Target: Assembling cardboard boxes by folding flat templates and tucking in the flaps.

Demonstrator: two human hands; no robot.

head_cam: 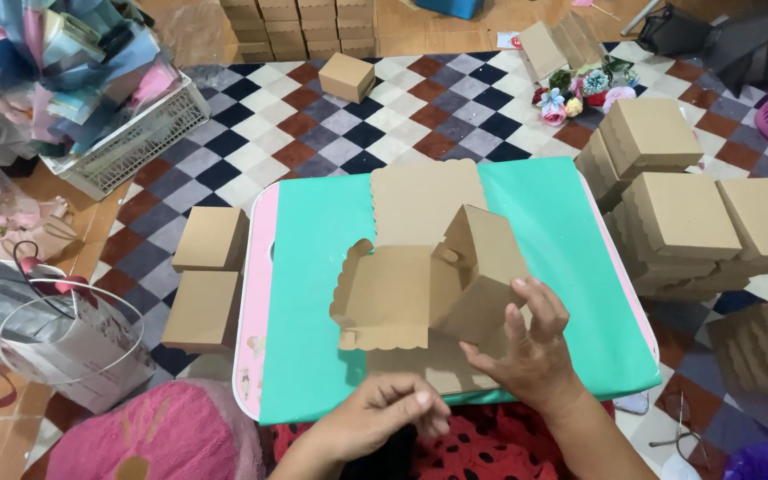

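Note:
A half-folded brown cardboard box [455,276] with scalloped flaps lies on the green sheet [313,293] of a small pink-edged table. One side panel stands tilted up. My right hand [526,351] touches the lower right corner of that raised panel with spread fingers. My left hand [384,413] hovers at the table's near edge with its fingers curled in, holding nothing I can see. A flat unfolded cardboard piece [424,200] lies behind the box.
Finished brown boxes are stacked at the right [682,213] and two sit left of the table [211,240]. A white crate of coloured paper [126,142] stands far left, artificial flowers [580,93] at the back, a pink cushion [162,436] near left.

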